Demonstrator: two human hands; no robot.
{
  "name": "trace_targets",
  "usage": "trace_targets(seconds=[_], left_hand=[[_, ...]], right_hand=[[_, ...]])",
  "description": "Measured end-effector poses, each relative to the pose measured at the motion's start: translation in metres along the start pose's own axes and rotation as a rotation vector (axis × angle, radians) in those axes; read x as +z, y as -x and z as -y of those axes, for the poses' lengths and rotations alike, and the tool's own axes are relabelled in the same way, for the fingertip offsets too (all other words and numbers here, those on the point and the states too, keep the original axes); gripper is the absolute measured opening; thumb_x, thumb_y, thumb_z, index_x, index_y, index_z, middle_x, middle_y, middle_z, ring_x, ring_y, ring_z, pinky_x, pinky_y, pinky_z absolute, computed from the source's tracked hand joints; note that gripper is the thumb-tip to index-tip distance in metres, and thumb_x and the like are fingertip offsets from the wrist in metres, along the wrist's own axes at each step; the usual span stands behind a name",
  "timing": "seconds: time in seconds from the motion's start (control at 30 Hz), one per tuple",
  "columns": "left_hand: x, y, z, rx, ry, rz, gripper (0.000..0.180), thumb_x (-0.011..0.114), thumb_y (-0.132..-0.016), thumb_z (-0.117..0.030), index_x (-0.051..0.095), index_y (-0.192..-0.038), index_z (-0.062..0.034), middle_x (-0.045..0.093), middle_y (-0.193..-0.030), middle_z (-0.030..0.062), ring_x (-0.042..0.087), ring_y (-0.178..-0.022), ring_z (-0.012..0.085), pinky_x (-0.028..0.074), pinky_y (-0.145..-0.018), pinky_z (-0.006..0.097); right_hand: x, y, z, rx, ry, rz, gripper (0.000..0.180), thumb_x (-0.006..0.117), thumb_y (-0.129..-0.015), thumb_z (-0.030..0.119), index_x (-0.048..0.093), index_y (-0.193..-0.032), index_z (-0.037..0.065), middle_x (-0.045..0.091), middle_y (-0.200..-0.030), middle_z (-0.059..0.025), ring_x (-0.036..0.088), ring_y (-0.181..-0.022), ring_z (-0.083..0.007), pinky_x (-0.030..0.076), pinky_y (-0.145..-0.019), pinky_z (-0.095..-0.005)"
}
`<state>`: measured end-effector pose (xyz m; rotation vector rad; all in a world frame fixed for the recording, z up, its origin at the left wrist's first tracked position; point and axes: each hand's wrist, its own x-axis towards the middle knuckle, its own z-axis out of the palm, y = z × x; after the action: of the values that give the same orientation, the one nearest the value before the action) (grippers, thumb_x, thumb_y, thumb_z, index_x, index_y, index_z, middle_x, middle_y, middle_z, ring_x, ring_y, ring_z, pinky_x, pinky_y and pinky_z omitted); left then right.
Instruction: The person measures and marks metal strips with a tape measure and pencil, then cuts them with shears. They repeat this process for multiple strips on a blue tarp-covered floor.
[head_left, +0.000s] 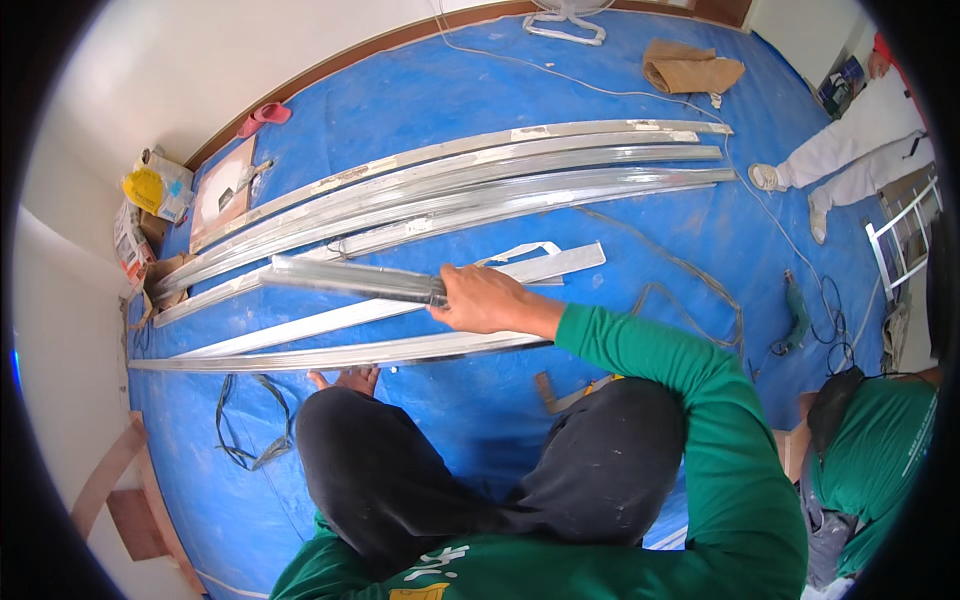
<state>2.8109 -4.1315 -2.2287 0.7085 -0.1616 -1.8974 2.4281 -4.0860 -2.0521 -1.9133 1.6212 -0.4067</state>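
My right hand point(487, 298) is closed round one end of a short, shiny metal channel point(345, 278). The channel points left, raised over the long strips on the floor, and its far end is slightly blurred. Below it, my left hand point(352, 381) rests by the near edge of a long metal channel point(300, 355), fingers spread and partly hidden behind my left knee. A white strip point(330, 322) lies at an angle just beyond that channel. Farther back, several long metal channels point(450, 185) lie side by side.
Blue sheeting point(400, 110) covers the floor. A dark strap loop point(250, 455) lies left of my knee; a green power drill point(796, 315) and cables lie right. One person in white trousers point(860, 140) stands at far right; another in a green shirt point(880, 450) is close by.
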Motion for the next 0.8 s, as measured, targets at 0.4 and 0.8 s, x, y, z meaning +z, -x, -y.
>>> trace_targets(seconds=[0.4, 0.8], left_hand=[[-0.008, -0.026, 0.004, -0.042, -0.079, -0.137, 0.119, 0.047, -0.081, -0.102, 0.054, -0.147, -0.0028, 0.063, -0.149, 0.0167, 0.066, -0.130, 0.0354, 0.063, -0.099, 0.056], [0.016, -0.020, 0.019, -0.065, -0.255, 0.065, 0.094, 0.055, -0.102, -0.075, 0.041, -0.158, -0.0002, 0.049, -0.159, 0.0239, 0.057, -0.141, 0.0415, 0.061, -0.105, 0.056]], right_hand=[[-0.051, 0.026, -0.059, 0.038, -0.329, -0.235, 0.071, 0.071, -0.099, 0.062, 0.066, -0.140, 0.004, 0.077, -0.113, -0.0224, 0.075, -0.096, -0.0369, 0.059, -0.090, -0.0501], [-0.083, 0.204, -0.225, 0.364, -1.596, -1.573, 0.048, 0.065, -0.107, 0.054, 0.046, -0.087, 0.015, 0.038, -0.067, 0.0047, 0.042, -0.057, -0.0141, 0.041, -0.060, -0.0326]])
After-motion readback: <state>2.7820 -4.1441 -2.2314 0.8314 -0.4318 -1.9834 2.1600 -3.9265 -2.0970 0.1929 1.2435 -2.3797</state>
